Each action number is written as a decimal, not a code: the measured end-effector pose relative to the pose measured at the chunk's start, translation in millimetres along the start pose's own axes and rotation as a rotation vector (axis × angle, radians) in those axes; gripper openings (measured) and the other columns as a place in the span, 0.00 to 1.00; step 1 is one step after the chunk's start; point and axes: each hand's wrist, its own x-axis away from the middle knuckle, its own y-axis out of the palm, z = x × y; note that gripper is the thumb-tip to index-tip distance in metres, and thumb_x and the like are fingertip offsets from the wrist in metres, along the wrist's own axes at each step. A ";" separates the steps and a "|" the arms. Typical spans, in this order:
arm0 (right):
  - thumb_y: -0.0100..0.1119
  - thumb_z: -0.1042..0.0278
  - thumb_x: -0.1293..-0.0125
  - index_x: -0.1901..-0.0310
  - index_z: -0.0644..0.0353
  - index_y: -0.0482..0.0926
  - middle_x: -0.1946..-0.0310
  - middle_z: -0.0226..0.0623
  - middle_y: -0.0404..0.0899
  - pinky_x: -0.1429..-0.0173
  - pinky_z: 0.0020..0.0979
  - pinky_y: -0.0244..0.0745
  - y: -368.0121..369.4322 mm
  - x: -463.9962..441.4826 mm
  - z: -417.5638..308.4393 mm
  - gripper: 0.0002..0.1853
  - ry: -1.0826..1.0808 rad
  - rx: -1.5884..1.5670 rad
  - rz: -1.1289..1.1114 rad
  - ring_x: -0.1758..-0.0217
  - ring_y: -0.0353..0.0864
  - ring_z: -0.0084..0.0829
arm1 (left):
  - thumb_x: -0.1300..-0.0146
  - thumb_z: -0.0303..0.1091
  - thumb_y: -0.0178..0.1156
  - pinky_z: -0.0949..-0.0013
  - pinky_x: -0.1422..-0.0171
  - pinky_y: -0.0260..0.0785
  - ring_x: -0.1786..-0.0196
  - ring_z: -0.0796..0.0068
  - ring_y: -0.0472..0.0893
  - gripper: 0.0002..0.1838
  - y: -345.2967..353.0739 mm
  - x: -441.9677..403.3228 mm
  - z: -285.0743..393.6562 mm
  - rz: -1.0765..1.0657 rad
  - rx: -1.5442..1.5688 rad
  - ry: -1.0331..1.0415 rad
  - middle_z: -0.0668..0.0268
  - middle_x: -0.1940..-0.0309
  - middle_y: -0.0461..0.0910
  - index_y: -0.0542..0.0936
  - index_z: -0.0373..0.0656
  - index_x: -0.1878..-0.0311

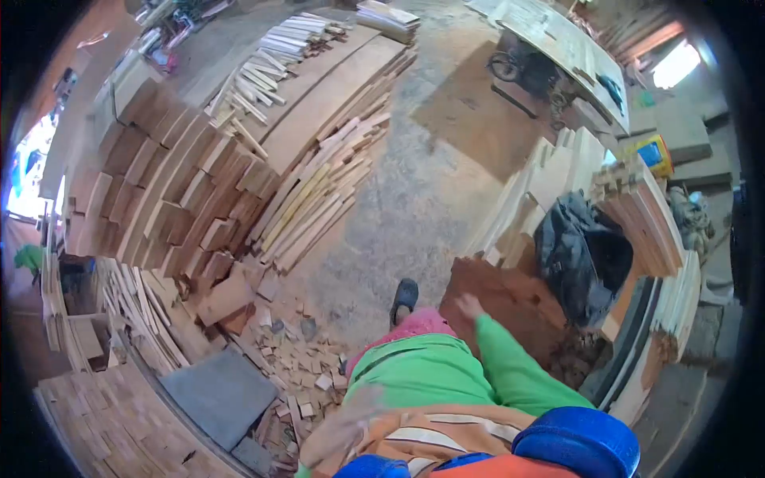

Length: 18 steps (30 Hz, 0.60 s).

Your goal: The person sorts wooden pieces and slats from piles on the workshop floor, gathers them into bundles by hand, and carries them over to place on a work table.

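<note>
My right hand [470, 306], at the end of a green sleeve, hangs beside my right leg, near a reddish-brown board [502, 299]; its fingers are blurred. At the lower left of my body, my left hand [355, 418] is smeared by motion in front of the green garment [422, 370]. I cannot make out anything in either hand. One dark shoe [406, 295] shows on the floor ahead of me.
Tall stacked planks [171, 187] stand at the left, with loose strips [319, 199] beside them. Wood offcuts [307, 374] litter the floor. A black bag [586, 255] lies against boards at the right. Farther off is a table [550, 40].
</note>
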 end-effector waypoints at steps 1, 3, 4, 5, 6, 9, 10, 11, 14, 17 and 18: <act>0.56 0.55 0.32 0.49 0.66 0.80 0.53 0.54 0.83 0.46 0.45 0.77 1.0 19.3 -7.7 0.21 0.182 0.005 -0.153 0.53 0.82 0.52 | 0.32 0.47 0.58 0.52 0.27 0.64 0.30 0.49 0.72 0.32 -12.7 -17.3 7.8 0.078 -0.050 -0.034 0.50 0.30 0.71 0.71 0.41 0.29; 0.56 0.56 0.32 0.48 0.66 0.80 0.53 0.53 0.83 0.48 0.44 0.77 -8.1 42.2 -17.9 0.21 0.380 -0.061 -0.353 0.54 0.82 0.51 | 0.32 0.47 0.58 0.51 0.26 0.63 0.30 0.48 0.72 0.33 -36.1 -49.9 18.9 0.218 -0.251 -0.194 0.50 0.29 0.70 0.70 0.42 0.28; 0.56 0.56 0.31 0.48 0.66 0.80 0.54 0.53 0.83 0.49 0.43 0.77 -10.3 38.7 -24.5 0.21 0.440 -0.095 -0.419 0.55 0.81 0.50 | 0.32 0.48 0.57 0.50 0.25 0.62 0.29 0.48 0.71 0.33 -49.2 -62.4 22.6 0.197 -0.550 -0.394 0.50 0.29 0.69 0.70 0.42 0.27; 0.56 0.57 0.31 0.47 0.66 0.80 0.54 0.52 0.82 0.49 0.42 0.77 -12.9 29.8 -30.5 0.21 0.493 -0.129 -0.461 0.55 0.81 0.49 | 0.32 0.48 0.57 0.50 0.25 0.62 0.29 0.48 0.71 0.34 -58.5 -72.9 30.2 0.092 -0.865 -0.574 0.50 0.28 0.69 0.70 0.42 0.27; 0.56 0.57 0.31 0.47 0.66 0.80 0.54 0.52 0.82 0.50 0.42 0.77 -16.7 16.7 -37.5 0.20 0.543 -0.157 -0.485 0.56 0.81 0.48 | 0.32 0.48 0.57 0.50 0.24 0.61 0.29 0.47 0.71 0.34 -67.4 -84.3 36.6 0.087 -0.928 -0.526 0.50 0.28 0.69 0.69 0.42 0.26; 0.55 0.58 0.31 0.46 0.65 0.79 0.55 0.50 0.82 0.52 0.40 0.77 -32.0 -35.1 -69.3 0.20 0.598 -0.208 -0.499 0.57 0.81 0.45 | 0.29 0.46 0.55 0.58 0.25 0.64 0.28 0.52 0.71 0.35 -93.5 -126.1 77.2 0.268 -0.191 0.113 0.48 0.28 0.68 0.64 0.32 0.26; 0.55 0.58 0.30 0.45 0.65 0.79 0.55 0.50 0.82 0.53 0.39 0.77 -36.7 -54.3 -79.4 0.20 0.599 -0.229 -0.495 0.58 0.81 0.44 | 0.29 0.48 0.55 0.58 0.25 0.62 0.27 0.51 0.70 0.36 -96.9 -137.1 93.8 0.282 -0.137 0.092 0.48 0.27 0.68 0.64 0.32 0.26; 0.55 0.59 0.30 0.45 0.65 0.79 0.55 0.49 0.82 0.54 0.39 0.77 -39.9 -78.6 -91.8 0.20 0.582 -0.248 -0.489 0.58 0.81 0.44 | 0.29 0.50 0.54 0.57 0.24 0.61 0.27 0.50 0.69 0.37 -100.6 -148.4 110.4 0.298 -0.084 0.072 0.48 0.27 0.67 0.65 0.31 0.26; 0.55 0.60 0.30 0.44 0.65 0.78 0.56 0.48 0.82 0.56 0.37 0.77 -54.4 -146.7 -127.2 0.20 0.525 -0.307 -0.469 0.60 0.81 0.41 | 0.27 0.46 0.54 0.61 0.25 0.64 0.29 0.52 0.72 0.34 -111.9 -198.1 103.4 0.297 -0.376 0.248 0.51 0.29 0.71 0.64 0.36 0.25; 0.55 0.61 0.29 0.43 0.65 0.78 0.56 0.47 0.82 0.58 0.35 0.77 -68.7 -207.7 -171.7 0.19 0.472 -0.358 -0.449 0.61 0.80 0.38 | 0.28 0.47 0.53 0.58 0.26 0.65 0.31 0.49 0.73 0.33 -146.2 -223.7 125.4 0.171 -0.400 0.141 0.49 0.29 0.70 0.66 0.35 0.26; 0.55 0.61 0.29 0.42 0.64 0.77 0.57 0.46 0.82 0.59 0.34 0.77 -73.9 -224.7 -184.3 0.19 0.464 -0.372 -0.441 0.62 0.80 0.38 | 0.28 0.47 0.53 0.57 0.27 0.66 0.31 0.47 0.73 0.34 -156.3 -231.0 130.8 0.124 -0.399 0.112 0.48 0.29 0.70 0.66 0.35 0.26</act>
